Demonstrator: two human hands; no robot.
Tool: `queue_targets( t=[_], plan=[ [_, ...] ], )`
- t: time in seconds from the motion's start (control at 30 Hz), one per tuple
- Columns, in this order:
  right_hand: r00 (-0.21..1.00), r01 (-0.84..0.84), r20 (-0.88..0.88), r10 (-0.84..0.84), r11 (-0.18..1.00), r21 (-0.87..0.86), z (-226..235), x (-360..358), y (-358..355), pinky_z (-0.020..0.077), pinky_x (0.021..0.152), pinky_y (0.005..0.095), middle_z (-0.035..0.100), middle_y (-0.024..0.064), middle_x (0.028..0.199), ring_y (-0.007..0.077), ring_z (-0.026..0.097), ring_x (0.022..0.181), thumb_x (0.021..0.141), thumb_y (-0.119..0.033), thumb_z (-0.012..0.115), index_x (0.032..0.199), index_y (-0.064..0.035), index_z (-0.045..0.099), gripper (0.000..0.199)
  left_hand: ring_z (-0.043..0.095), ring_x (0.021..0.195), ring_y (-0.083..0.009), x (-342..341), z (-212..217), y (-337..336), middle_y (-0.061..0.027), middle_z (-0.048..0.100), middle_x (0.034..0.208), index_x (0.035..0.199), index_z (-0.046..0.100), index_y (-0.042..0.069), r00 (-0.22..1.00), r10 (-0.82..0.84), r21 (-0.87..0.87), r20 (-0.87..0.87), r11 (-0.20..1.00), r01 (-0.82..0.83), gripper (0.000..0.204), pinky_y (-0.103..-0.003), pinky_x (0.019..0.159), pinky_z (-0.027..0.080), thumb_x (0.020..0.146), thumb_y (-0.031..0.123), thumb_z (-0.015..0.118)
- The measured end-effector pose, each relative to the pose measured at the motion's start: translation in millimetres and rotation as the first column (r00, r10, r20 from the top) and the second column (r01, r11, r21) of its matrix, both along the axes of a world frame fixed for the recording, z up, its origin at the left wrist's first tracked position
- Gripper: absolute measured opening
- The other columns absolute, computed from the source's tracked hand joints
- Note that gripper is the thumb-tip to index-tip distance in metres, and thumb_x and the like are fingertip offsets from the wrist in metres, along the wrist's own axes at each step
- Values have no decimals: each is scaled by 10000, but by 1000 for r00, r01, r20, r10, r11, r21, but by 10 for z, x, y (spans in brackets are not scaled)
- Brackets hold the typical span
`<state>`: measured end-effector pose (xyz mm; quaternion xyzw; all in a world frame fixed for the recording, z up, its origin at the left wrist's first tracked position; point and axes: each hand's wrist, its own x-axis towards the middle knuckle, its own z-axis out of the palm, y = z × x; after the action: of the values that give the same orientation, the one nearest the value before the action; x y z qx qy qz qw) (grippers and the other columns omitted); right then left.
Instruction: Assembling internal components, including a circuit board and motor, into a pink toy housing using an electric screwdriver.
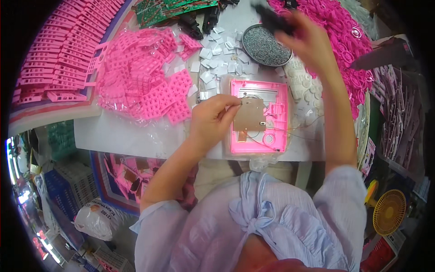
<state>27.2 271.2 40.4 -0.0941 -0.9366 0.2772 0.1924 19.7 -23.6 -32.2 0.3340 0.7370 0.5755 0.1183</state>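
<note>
A pink plastic casing (282, 115), shaped like a shallow open box, lies on the table in front of me. My left hand (210, 120) pinches the left edge of a brown circuit board (249, 115) over the casing's left half. Thin wires run from the board to the casing and off to its right. Up at the far right, my right hand (310, 47) is closed around a black, elongated object (272, 18). That object is blurred, so I cannot make out its kind. Just beneath it sits a round dish of small grey metal screws (265, 45).
White square pieces (222, 63) lie scattered beyond the casing. Pink button sheets (170, 93) are heaped at left, near stacked pink parts (59, 50). Green circuit boards (170, 11) lie at the far edge, a magenta pile (335, 27) at far right. A yellow fan (389, 211) stands at lower right.
</note>
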Motion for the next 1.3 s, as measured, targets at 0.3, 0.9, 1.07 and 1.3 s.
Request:
queue_targets(
  t=[0.3,0.9,1.07,1.3],
  plan=[
    [992,-125,18,124,988,85,-115,1253,-1024,460,1008,441,599,157,1274,371,524,1179,769,-154,762,1251,-14,619,522,589,637,-97,6,-71,126,-70,688,852,1028,719,24,996,-76,115,40,991,71,155,-242,574,458,877,-12,714],
    [975,-217,-51,215,976,-26,-240,1090,-1053,426,1040,483,571,145,1321,394,463,1232,756,-218,778,1192,-46,670,481,690,718,-246,-30,-31,190,-117,707,892,983,694,34,974,-77,94,-215,991,99,145,-319,627,539,853,-29,703],
    [982,-175,-65,175,984,18,-283,1133,-1156,428,1037,487,584,151,1329,398,470,1231,741,-190,784,1179,-40,674,475,652,699,-187,-3,-2,167,-99,697,880,1000,693,23,980,-35,56,-194,997,46,146,-286,606,507,864,-30,702],
    [977,-190,-108,185,981,-37,-258,1173,-1130,390,1071,491,548,146,1382,406,447,1255,734,-194,791,1180,-76,668,477,534,624,-66,-22,-81,188,-51,682,863,1008,705,7,966,-11,114,-260,993,42,120,-231,542,414,892,-22,703]
  ],
)
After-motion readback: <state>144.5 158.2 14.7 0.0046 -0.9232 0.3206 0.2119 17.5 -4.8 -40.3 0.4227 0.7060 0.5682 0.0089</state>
